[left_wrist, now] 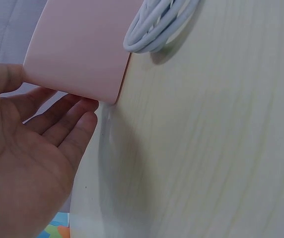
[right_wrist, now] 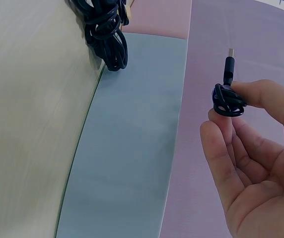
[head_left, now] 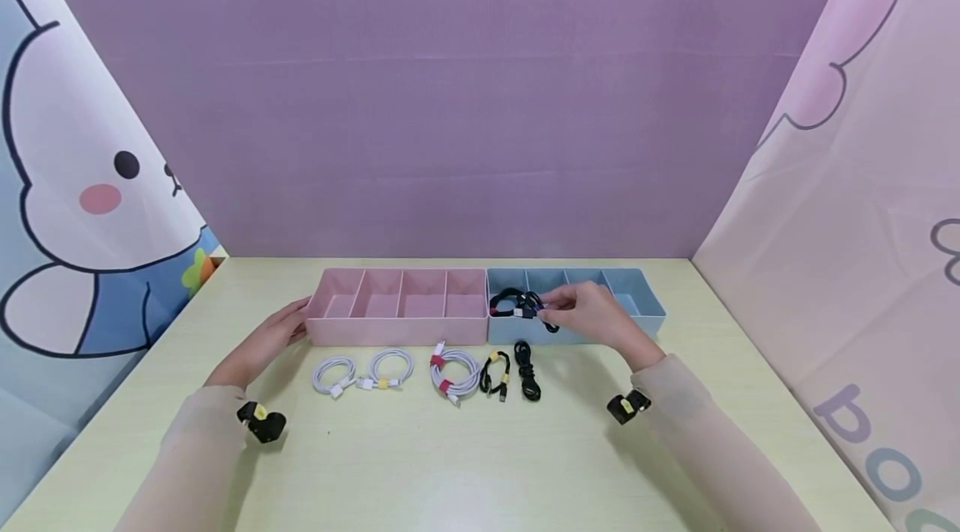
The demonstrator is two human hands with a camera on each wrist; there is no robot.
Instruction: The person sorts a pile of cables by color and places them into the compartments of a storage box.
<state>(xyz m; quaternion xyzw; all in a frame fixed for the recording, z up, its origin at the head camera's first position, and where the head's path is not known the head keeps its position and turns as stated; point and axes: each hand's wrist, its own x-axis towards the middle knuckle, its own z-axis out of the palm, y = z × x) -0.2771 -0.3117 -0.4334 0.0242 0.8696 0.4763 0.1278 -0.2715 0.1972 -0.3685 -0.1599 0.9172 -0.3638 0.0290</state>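
Note:
My right hand (head_left: 591,313) pinches a coiled black cable (right_wrist: 228,102) between thumb and fingertips, just over the front of the blue divided box (head_left: 577,333). In the right wrist view, the cable's slim plug points up from the coil. Seen from the head, black loops and a pale connector overlap the box's left compartments. My left hand (head_left: 272,335) touches the left end of the pink divided box (head_left: 397,332). Its thumb is at the box's edge and its loosely bent fingers lie against the end wall (left_wrist: 77,64).
Before the boxes lie two white cable coils (head_left: 334,360), (head_left: 390,351), a larger white coil (head_left: 467,363) with red ties, a black cable with yellow ties (head_left: 483,378) and a bundled black cable (head_left: 527,371). A purple cloth (head_left: 465,115) hangs behind the table (head_left: 420,465).

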